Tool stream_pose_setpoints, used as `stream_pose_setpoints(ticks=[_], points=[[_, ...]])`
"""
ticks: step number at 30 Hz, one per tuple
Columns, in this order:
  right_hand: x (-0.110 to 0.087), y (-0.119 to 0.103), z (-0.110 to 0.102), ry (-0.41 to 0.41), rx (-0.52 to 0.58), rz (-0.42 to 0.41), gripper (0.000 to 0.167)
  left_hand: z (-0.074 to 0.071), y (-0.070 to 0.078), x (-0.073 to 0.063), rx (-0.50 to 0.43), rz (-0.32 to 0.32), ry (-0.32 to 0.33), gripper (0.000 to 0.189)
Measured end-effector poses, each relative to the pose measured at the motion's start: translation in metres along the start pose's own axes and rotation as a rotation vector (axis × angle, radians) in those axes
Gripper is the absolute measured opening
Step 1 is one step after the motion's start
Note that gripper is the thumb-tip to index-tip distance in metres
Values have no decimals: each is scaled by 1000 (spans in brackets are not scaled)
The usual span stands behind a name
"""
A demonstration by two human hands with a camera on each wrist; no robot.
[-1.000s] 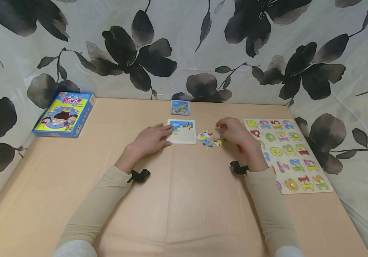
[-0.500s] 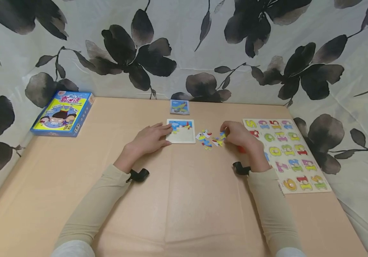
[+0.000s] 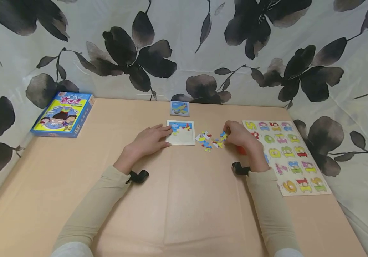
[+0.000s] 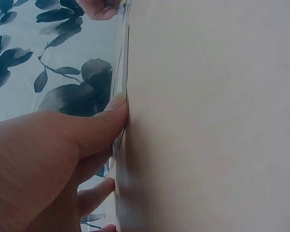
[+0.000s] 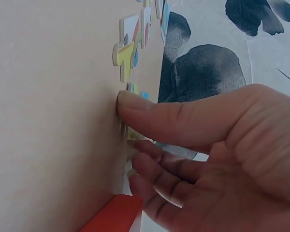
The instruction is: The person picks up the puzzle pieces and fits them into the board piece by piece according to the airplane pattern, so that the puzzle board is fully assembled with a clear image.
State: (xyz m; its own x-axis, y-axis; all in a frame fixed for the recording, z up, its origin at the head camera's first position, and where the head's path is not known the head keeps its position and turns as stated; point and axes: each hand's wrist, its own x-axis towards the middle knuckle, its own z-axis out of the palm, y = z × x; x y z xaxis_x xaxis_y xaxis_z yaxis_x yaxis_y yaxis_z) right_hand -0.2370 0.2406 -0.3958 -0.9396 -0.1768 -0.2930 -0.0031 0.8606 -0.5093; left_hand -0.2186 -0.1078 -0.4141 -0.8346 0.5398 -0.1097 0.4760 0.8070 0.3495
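Left hand [image 3: 152,139], fingers extended, rests on the white square puzzle tray [image 3: 185,138], blue picture pieces [image 3: 177,125] lining its top; right hand [image 3: 241,136], nearly closed, pinches a blue-and-yellow jigsaw piece [image 3: 224,136] beside multicoloured loose pieces [image 3: 206,144].

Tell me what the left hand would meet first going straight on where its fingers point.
The flat, white-bordered square puzzle board, which the left hand touches at its left edge. Past that, the loose, multicoloured puzzle pieces seem next, though depth is uncertain.
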Motion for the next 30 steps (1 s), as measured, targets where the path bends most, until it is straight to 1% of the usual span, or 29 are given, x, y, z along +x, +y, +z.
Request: stream_pose_setpoints(ticks=[3, 6, 9, 11, 14, 17, 20, 25, 30], points=[[1, 1, 0, 13, 30, -10, 33, 0, 1, 0, -6, -3, 2, 61], [4, -1, 0, 42, 51, -34, 26, -1, 1, 1, -8, -6, 0, 61], [7, -6, 0, 110, 81, -78, 18, -2, 1, 1, -10, -5, 3, 61], [7, -13, 1, 165, 118, -103, 16, -2, 1, 2, -11, -3, 5, 61], [7, -27, 7, 210, 169, -140, 14, 0, 0, 2, -10, 2, 1, 62], [10, -41, 22, 203, 235, -153, 11, 4, -2, -1, -12, 4, -7, 62], [16, -52, 35, 193, 278, -156, 9, 7, -2, -4, -15, 8, -2, 62], [23, -70, 46, 204, 324, -159, 8, 4, -1, -1, -9, 19, 22, 62], [31, -85, 57, 177, 435, -154, 9, 2, -1, 2, 2, 20, 25, 62]])
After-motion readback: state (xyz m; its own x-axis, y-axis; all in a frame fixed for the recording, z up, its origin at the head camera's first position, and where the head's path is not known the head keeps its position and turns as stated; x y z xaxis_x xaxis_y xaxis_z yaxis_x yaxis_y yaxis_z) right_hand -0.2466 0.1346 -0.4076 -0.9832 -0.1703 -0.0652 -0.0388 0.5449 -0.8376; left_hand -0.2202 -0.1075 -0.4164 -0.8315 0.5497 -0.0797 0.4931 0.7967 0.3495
